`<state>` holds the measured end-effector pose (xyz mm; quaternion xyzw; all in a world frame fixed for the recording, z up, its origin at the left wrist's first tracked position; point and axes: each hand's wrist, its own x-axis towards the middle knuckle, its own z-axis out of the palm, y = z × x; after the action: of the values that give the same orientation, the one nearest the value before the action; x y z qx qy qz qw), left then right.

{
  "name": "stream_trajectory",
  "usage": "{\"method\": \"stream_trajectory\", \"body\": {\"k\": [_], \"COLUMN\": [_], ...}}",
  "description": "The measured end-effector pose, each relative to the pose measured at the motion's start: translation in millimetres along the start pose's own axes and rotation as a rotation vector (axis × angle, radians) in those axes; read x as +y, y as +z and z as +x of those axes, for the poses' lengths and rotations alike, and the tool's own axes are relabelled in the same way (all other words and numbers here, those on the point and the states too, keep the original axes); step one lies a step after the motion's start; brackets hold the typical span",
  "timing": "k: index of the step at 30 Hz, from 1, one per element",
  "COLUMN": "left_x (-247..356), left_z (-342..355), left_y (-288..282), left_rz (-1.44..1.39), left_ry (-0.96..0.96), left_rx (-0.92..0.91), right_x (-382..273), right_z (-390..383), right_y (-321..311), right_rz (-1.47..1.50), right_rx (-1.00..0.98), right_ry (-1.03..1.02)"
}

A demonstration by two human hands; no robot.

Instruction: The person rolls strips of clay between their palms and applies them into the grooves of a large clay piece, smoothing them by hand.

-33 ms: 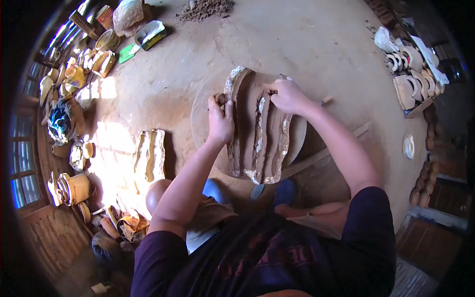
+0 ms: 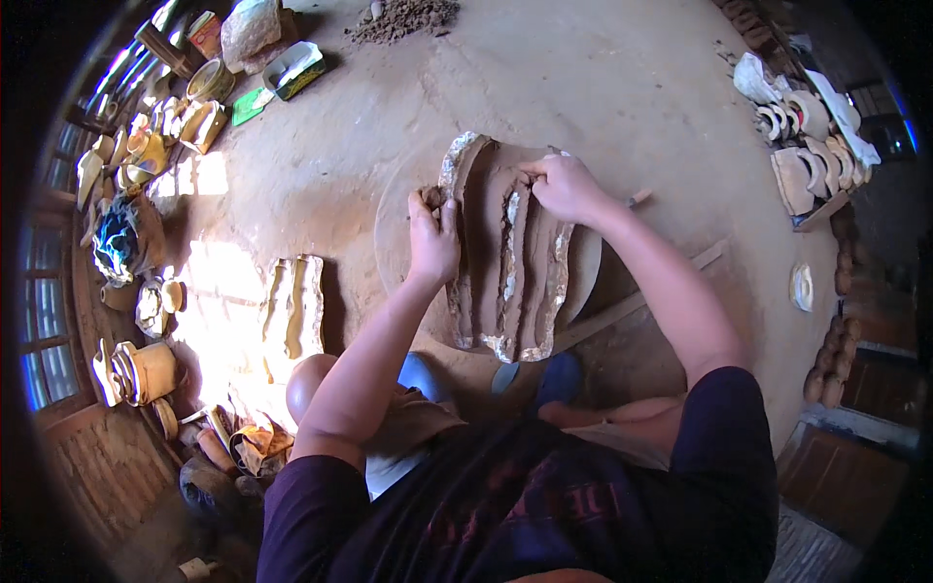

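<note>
Since hardly anything has shifted from the last frame to this, we'd guess the shaping work is at the same stage, with no visible new bit of clay added. The long, brown, clay-lined mold piece with chalky white edges and 2 channels (image 2: 485, 243) lies in front of us on the round grey-brown board (image 2: 398, 216). Our left hand (image 2: 433, 239) is beside its left rim, fingers curled around a small dark-brown lump of clay (image 2: 431, 196). Our right hand (image 2: 565, 186) is mostly curled up, thumb and fingertips down at the upper end of the middle ridge; honestly we can't tell if they're pinching clay or just pressing. Another pale 2-channel piece (image 2: 296, 306) sits apart on the sunlit floor, left.
</note>
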<state>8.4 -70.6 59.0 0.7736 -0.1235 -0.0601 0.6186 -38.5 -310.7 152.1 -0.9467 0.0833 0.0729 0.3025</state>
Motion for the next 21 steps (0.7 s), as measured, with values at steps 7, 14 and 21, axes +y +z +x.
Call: {"method": "stream_trajectory", "body": {"k": [7,14,21], "left_x": [9.8,-0.6,4.5], "left_z": [-12.9,-25.5,-22.3], "left_y": [13.4,13.3,12.2], "left_rz": [-0.028,0.004,0.01], "left_ry": [-0.076,-0.025,0.02], "left_rx": [0.002,0.164,0.14], "right_x": [19.8,-58.3,-43.8], "right_z": [-22.9,-41.4,-23.6], "right_y": [24.9,19.1,23.2], "right_rz": [-0.333,0.628,0.909], "right_rx": [0.25,-0.011,-0.124], "right_ry": [-0.206,0.534,0.491]}}
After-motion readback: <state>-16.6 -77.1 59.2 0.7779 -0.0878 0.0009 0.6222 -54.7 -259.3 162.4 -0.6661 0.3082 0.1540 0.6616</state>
